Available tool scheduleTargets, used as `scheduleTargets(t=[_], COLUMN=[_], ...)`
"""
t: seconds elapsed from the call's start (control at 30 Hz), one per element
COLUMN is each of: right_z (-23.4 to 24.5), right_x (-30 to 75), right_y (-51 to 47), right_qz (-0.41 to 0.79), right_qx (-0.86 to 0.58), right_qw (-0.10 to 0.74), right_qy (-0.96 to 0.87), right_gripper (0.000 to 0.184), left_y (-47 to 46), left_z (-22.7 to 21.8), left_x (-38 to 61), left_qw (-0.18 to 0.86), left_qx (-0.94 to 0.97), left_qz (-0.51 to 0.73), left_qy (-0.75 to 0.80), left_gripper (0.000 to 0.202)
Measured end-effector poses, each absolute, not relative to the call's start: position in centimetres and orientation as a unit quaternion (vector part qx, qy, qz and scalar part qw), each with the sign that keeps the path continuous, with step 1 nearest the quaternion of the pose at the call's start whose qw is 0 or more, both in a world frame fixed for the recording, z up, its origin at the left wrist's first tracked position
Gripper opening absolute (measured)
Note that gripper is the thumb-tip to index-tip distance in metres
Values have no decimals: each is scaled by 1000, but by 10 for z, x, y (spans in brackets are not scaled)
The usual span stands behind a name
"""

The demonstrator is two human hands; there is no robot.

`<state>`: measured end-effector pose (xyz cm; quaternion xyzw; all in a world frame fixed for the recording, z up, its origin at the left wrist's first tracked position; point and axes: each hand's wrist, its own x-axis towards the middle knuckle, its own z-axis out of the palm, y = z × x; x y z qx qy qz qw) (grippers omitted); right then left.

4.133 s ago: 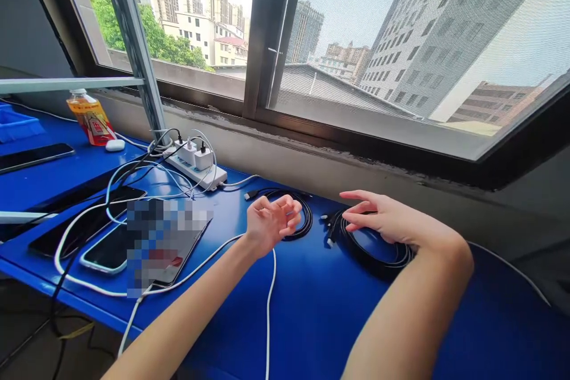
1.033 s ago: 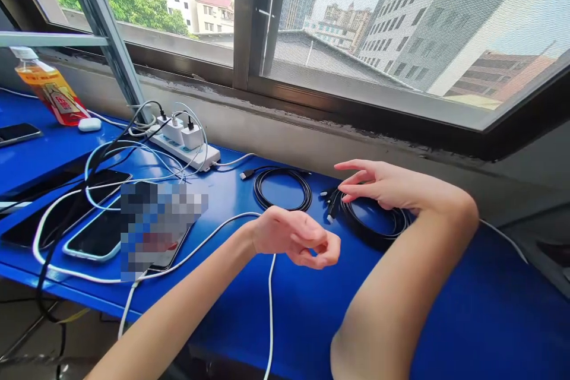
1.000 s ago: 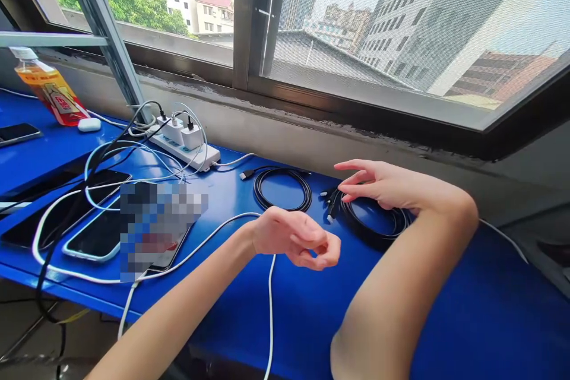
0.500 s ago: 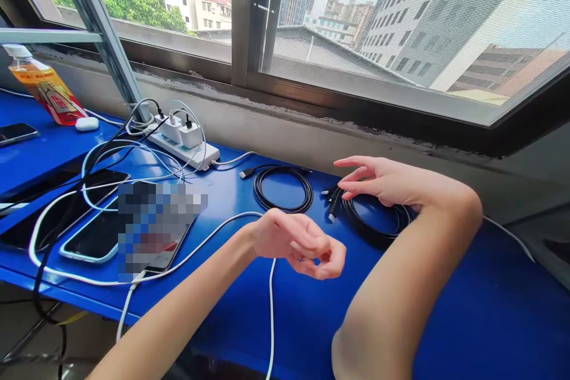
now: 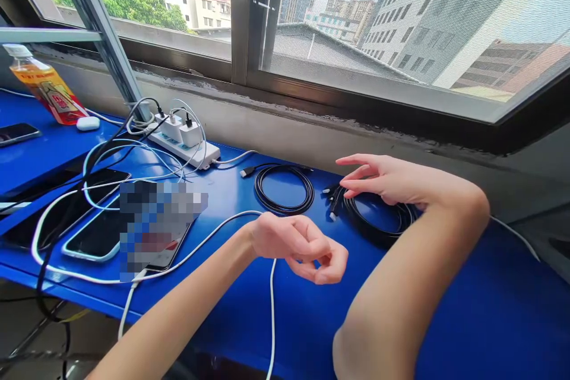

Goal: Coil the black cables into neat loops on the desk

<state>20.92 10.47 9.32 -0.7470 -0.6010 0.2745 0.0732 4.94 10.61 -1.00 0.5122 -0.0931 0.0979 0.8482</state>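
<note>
My right hand point(image 5: 385, 181) lies with its fingers stretched out over a coiled black cable bundle point(image 5: 371, 227) on the blue table point(image 5: 467, 309), fingertips by the bundle's plugs. My left hand point(image 5: 303, 244) hovers palm-up nearer me, its fingers curled in and the thumb close to the index finger. I see nothing in it. A white cable point(image 5: 271, 309) runs under the left wrist toward the table's front edge. A second coiled black cable point(image 5: 262, 193) lies flat just beyond the left hand, untouched.
A white power strip point(image 5: 202, 157) with chargers and tangled white and black leads sits at the left. Phones point(image 5: 89, 237) lie beside it, one under a blurred patch. An orange bottle point(image 5: 44, 86) and a white case point(image 5: 88, 123) stand far left. The window sill runs behind.
My left hand has come away from the left black coil toward me and to the right, curling tighter. My right hand has stayed on the right coil. The view has dipped slightly.
</note>
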Motion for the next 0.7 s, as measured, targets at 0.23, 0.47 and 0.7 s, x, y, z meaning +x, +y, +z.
scheduleTargets(t=[0.23, 0.47, 0.7], right_z=[91, 91, 90], right_x=[211, 212, 217], right_y=[107, 106, 101], right_qz=[278, 275, 308], right_qx=[-741, -736, -751], right_qw=[66, 76, 120], right_qy=[-608, -614, -571], right_gripper=[51, 53, 57], left_y=[110, 108, 111], left_z=[-13, -10, -17], left_x=[50, 49, 51], left_qw=[853, 868, 858], left_qx=[486, 481, 490], left_qz=[72, 66, 137], left_qy=[-177, -99, -72], left_gripper=[40, 36, 43])
